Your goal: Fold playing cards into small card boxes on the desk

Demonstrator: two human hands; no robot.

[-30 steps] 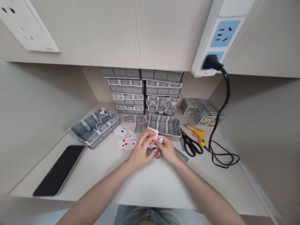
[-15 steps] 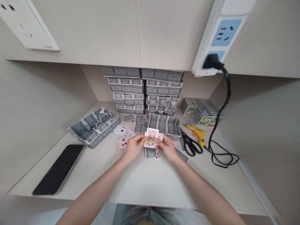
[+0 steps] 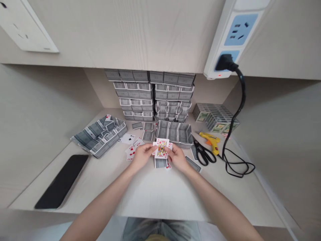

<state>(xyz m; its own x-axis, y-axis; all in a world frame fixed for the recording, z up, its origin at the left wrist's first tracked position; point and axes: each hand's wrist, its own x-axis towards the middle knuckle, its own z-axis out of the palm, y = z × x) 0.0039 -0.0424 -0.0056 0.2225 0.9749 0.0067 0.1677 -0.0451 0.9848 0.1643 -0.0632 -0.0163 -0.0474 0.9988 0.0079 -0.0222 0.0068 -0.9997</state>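
Two bare hands over mid-desk (image 3: 160, 197), both bent in toward a small fan of playing cards (image 3: 162, 149), faces toward cam. L hand (image 3: 141, 155): grip pinched on fan's L edge, thumb across front. R hand (image 3: 178, 157): grip pinched on R edge, thumb likewise on front. Jack of diamonds foremost, red Q corner poking out at R, another card edge at L; can't tell exact no. of cards held. Just below fan, on desk: grey-backed card (image 3: 161, 163), face-down, w/ red 8 card (image 3: 169, 166) peeking out at its R. Beside L hand, partly hidden by it: face-up red cards (image 3: 131, 152), overlapping; nr them, 2 of clubs (image 3: 128, 138). Directly behind fan: card-built tray (image 3: 163, 130). Far L: 2nd such tray, call it L tray (image 3: 111, 140), w/ loose cards inside. Btwn trays: loose grey-backed cards (image 3: 147, 135). At back: card-covered boxes (image 3: 136, 90), piled in 2 columns side by side. To R of R hand: grey card strip (image 3: 193, 164), then black-handled scissors (image 3: 204, 154), yellow glue gun (image 3: 210, 140) w/ black cord (image 3: 235, 165) looped alongside. Behind those, clear-wrapped packs (image 3: 218, 115). Front L of desk: black phone (image 3: 62, 180), screen dark. Above R: white power strip (image 3: 234, 36), black plug (image 3: 225, 62) in lower socket.
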